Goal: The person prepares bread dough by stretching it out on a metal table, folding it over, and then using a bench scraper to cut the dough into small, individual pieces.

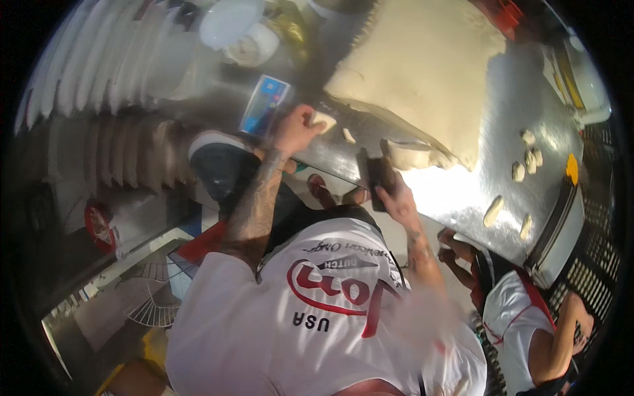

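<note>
My left hand [298, 132] is closed on a pale piece of dough [323, 123] at the steel table's near edge, beside a blue and white digital scale [265, 100]. A small dough scrap [349, 135] lies just right of it. Lower and to the right, my right hand [397, 198] grips a dark flat scraper [376, 173] at the edge, against a cut strip of dough [409, 153]. Behind that spreads a large thick sheet of dough [422, 72]. Several small dough pieces [493, 211] are scattered on the right part of the steel table [462, 218].
A white plate [228, 20] and bowl [251, 47] stand at the back left, near stacked pale trays [99, 66]. A red item [507, 16] is at the back right. Another person [518, 317] is at the lower right, beside black crates [591, 251].
</note>
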### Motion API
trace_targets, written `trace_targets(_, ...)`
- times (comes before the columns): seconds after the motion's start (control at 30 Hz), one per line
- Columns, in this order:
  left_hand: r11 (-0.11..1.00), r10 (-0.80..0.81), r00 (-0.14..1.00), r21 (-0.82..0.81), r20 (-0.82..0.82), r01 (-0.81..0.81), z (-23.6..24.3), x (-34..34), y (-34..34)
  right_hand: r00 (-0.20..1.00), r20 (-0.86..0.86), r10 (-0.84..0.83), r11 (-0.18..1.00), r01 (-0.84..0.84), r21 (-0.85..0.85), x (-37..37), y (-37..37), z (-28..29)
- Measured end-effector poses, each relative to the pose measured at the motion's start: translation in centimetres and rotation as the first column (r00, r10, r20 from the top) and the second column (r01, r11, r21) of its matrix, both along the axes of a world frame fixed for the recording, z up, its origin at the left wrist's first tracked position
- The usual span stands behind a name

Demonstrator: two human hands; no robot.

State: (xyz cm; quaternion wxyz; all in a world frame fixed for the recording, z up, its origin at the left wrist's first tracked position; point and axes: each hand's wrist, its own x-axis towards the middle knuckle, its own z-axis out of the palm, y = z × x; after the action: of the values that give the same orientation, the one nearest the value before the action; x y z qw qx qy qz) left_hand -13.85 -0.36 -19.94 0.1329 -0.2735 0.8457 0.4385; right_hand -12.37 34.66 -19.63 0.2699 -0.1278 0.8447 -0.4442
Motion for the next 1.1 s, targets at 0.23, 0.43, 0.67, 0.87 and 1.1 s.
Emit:
trace_targets(0.23, 0.975, -0.012, 0.989, -0.219, -0.147, -0.021, 0.6, 0.0, 0.5, 0.993, -0.087, 0.077, 0.996, -0.073, 0.045, -2.7, -2.8, 1.4)
trace_targets(0.43, 0.865, 0.219, 0.912, -0.363, -0.347, -0.346, 1.5, -0.5, -15.1, 0.99, -0.14, 0.023, 0.999, -0.029, -0.044, -1.5, -0.1, 0.4)
trace_targets(0.67, 0.812, 0.345, 0.776, -0.248, -0.528, -0.529, 4.3, 0.7, -16.0, 0.984, 0.141, -0.111, 0.99, 0.122, -0.067, -0.6, 4.6, 0.3)
trace_targets(0.87, 0.755, 0.319, 0.751, -0.324, -0.579, -0.57, 5.1, -0.5, -15.9, 0.983, 0.134, -0.127, 0.992, 0.128, 0.003, -1.2, 6.2, 0.7)
trace_targets(1.1, 0.863, 0.141, 0.963, -0.448, -0.231, -0.234, 1.8, -4.1, -13.4, 0.949, 0.239, -0.206, 0.975, 0.218, -0.028, 0.3, 6.9, 1.0)
